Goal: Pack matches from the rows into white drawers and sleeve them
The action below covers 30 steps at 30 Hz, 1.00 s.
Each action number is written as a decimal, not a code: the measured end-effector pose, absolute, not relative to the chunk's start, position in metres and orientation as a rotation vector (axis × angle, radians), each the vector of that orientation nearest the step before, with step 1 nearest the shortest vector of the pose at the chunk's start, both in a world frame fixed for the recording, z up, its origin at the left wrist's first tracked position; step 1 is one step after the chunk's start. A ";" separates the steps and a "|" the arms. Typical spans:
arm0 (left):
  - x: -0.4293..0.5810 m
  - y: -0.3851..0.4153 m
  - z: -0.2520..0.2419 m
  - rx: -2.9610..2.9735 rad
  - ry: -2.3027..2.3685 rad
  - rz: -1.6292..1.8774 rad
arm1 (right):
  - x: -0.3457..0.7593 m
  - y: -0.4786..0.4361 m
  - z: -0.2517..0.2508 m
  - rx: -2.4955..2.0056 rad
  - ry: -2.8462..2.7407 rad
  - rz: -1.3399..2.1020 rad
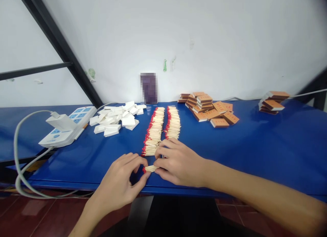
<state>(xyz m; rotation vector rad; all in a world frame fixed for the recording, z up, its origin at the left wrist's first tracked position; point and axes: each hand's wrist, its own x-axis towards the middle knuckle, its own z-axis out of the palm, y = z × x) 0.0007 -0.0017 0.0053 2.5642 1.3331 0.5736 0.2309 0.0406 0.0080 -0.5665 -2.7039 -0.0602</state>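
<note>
Near the front edge of the blue table, a small bundle of red-tipped matches (150,168) lies between my two hands. My left hand (125,175) pinches the bundle at its red heads with thumb and forefinger. At the plain stick ends, my right hand (178,162) grips the same bundle with its fingers closed. Just beyond, a long left row of matches (154,128) runs away from me, heads to the left. A second row of matches (173,121) lies alongside it, its near end partly hidden by my right hand.
A heap of white matchbox trays (116,116) lies at the left, beside a power strip (68,124) with a looping cable. Brown matchboxes (204,106) are piled at the right, with a smaller stack of matchboxes (274,102) farther right. A pixelated dark rectangle (149,89) leans against the wall.
</note>
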 end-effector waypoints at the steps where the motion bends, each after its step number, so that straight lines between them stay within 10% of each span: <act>1: 0.000 -0.002 0.005 2.561 1.334 0.571 | 0.231 0.041 0.008 -0.566 -2.706 -0.062; 30: 0.000 -0.002 0.004 2.584 1.315 0.561 | 0.231 0.041 0.007 -0.507 -2.725 -0.191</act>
